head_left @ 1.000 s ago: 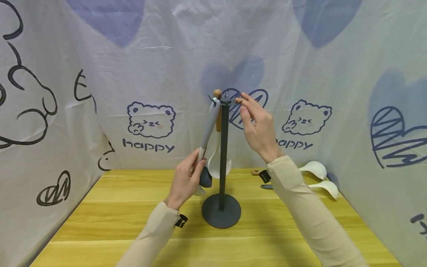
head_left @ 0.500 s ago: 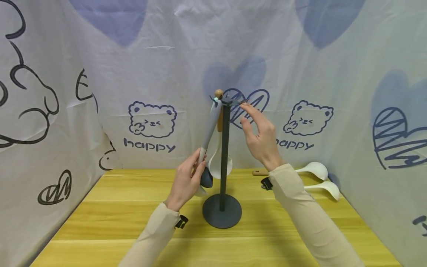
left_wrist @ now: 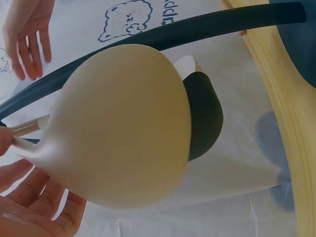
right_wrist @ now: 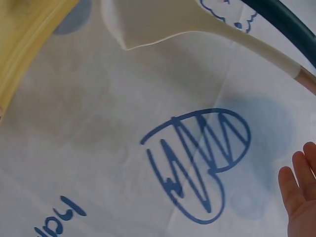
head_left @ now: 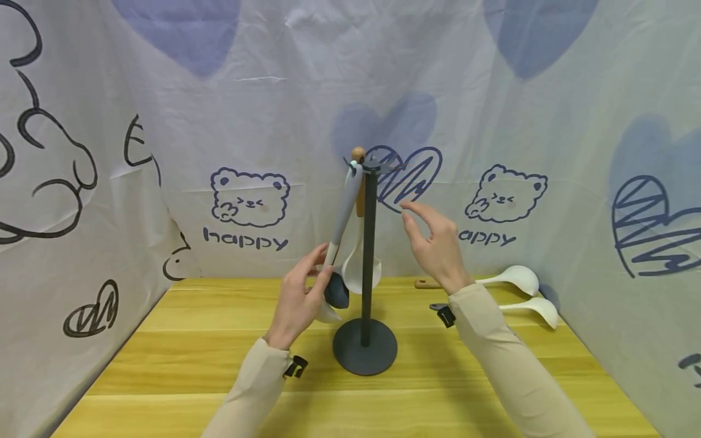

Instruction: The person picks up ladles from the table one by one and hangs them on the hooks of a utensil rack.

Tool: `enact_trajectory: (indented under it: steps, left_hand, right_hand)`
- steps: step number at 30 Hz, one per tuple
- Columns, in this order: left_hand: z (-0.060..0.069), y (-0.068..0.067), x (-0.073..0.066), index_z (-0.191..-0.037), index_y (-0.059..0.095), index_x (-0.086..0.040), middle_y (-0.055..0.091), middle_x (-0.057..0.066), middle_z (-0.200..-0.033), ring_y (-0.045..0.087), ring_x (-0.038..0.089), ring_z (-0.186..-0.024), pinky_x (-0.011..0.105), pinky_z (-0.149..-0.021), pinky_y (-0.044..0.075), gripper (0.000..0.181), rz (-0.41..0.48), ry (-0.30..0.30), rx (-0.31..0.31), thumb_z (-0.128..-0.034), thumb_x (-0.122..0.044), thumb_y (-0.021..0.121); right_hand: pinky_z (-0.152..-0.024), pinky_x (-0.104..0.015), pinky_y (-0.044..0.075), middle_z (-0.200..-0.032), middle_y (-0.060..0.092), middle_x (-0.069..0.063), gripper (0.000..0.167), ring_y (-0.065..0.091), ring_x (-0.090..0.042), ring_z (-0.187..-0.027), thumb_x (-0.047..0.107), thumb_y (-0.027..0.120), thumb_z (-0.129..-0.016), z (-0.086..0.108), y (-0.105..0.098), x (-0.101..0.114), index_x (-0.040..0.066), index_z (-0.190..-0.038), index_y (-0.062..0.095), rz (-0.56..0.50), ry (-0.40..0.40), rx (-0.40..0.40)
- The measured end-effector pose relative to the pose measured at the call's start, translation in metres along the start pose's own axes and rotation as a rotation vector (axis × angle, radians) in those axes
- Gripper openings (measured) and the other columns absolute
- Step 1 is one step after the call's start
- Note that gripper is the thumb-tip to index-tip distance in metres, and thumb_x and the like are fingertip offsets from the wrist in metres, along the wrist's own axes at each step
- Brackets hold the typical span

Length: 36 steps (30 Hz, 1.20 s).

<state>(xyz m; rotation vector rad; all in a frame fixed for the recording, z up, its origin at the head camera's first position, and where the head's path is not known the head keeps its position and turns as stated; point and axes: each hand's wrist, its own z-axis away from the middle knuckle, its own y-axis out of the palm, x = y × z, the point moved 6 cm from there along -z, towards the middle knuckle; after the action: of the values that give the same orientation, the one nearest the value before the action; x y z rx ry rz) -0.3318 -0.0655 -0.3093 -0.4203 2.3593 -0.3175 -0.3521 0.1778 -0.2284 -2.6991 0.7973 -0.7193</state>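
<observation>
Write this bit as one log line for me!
left hand: around hanging grey-handled spoon | right hand: empty, beside stand | two white ladles: on table

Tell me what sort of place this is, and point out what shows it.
Probably a makeshift tabletop booth rather than a working kitchen: creased, cartoon-printed sheets screen the back and sides of a wood-grain table, on which a dark stand hung with utensils stands.
</observation>
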Motion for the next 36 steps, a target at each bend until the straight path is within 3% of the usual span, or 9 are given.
enact_trajectory:
  steps: [7, 14, 20, 29, 36]
  left_hand:
    - [0.007, -0.001, 0.005, -0.138, 0.056, -0.012, 0.067, 0.01, -0.122, 0.066, 0.026, -0.101, 0.034, -0.069, 0.061, 0.038, -0.023, -0.005, -0.015, -0.1, -0.02, 0.058]
    - [0.011, -0.008, 0.006, -0.132, 0.061, -0.009, 0.068, 0.008, -0.12, 0.066, 0.024, -0.103, 0.042, -0.087, 0.056, 0.033, -0.03, 0.039, -0.06, -0.0997, -0.017, 0.058]
    - [0.01, -0.013, 0.008, -0.129, 0.062, -0.007, 0.068, 0.011, -0.121, 0.066, 0.025, -0.105, 0.044, -0.091, 0.054, 0.031, -0.048, 0.056, -0.07, -0.1001, -0.015, 0.057]
    - [0.009, -0.023, 0.016, -0.125, 0.064, -0.005, 0.068, 0.012, -0.118, 0.064, 0.025, -0.106, 0.044, -0.091, 0.053, 0.028, -0.114, 0.064, -0.047, -0.1017, -0.016, 0.054]
    - [0.011, -0.028, 0.023, -0.126, 0.063, -0.006, 0.067, 0.013, -0.118, 0.063, 0.027, -0.107, 0.046, -0.092, 0.053, 0.029, -0.159, 0.047, -0.017, -0.1014, -0.018, 0.055]
  right_hand:
    - [-0.098, -0.045, 0.052, -0.12, 0.07, -0.012, 0.026, 0.065, -0.029, -0.113, 0.014, 0.059, -0.098, 0.016, 0.004, -0.018, 0.005, -0.12, 0.068, 0.035, 0.034, 0.044]
    - [-0.097, -0.045, 0.052, -0.121, 0.069, -0.013, 0.025, 0.064, -0.031, -0.112, 0.013, 0.059, -0.098, 0.034, 0.012, -0.038, 0.004, -0.12, 0.068, 0.053, 0.084, 0.125]
    - [-0.1, -0.047, 0.05, -0.123, 0.068, -0.014, 0.028, 0.062, -0.033, -0.116, 0.016, 0.057, -0.099, 0.049, 0.015, -0.059, 0.004, -0.123, 0.066, 0.126, 0.167, 0.217]
    - [-0.104, -0.053, 0.045, -0.128, 0.065, -0.016, 0.031, 0.058, -0.036, -0.121, 0.022, 0.054, -0.101, 0.079, 0.014, -0.108, 0.004, -0.125, 0.065, 0.245, 0.345, 0.408]
    - [-0.1, -0.056, 0.047, -0.123, 0.066, -0.021, 0.029, 0.06, -0.041, -0.116, 0.013, 0.055, -0.098, 0.098, 0.007, -0.152, -0.001, -0.121, 0.066, 0.367, 0.402, 0.528]
